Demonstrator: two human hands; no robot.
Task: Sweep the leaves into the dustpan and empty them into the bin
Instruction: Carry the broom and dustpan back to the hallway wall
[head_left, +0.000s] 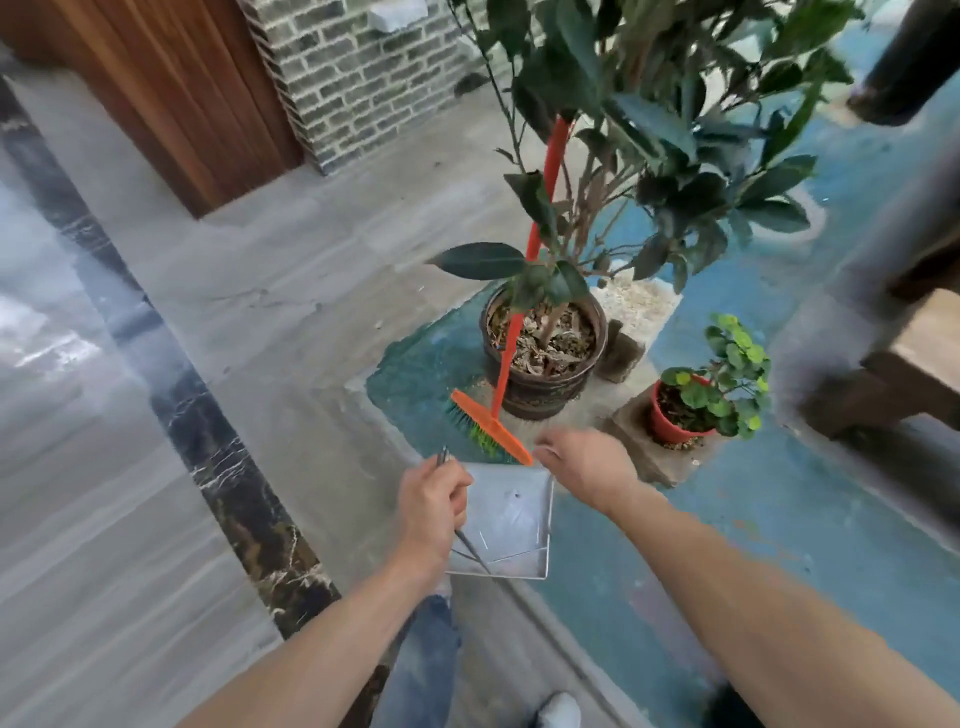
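My left hand grips the thin metal handle of a silver dustpan, which hangs low in the middle of the view and looks bare inside. An orange broom leans through the potted plant, its orange head with green and blue bristles resting on the floor just beyond the dustpan. My right hand hovers with fingers spread beside the broom head, holding nothing. Dry leaves lie inside the large dark pot. No bin is in view.
A large leafy plant fills the upper right. A small red pot with a green plant stands on a stone block at right. A wooden door and a brick wall are at the back; dark furniture is far right.
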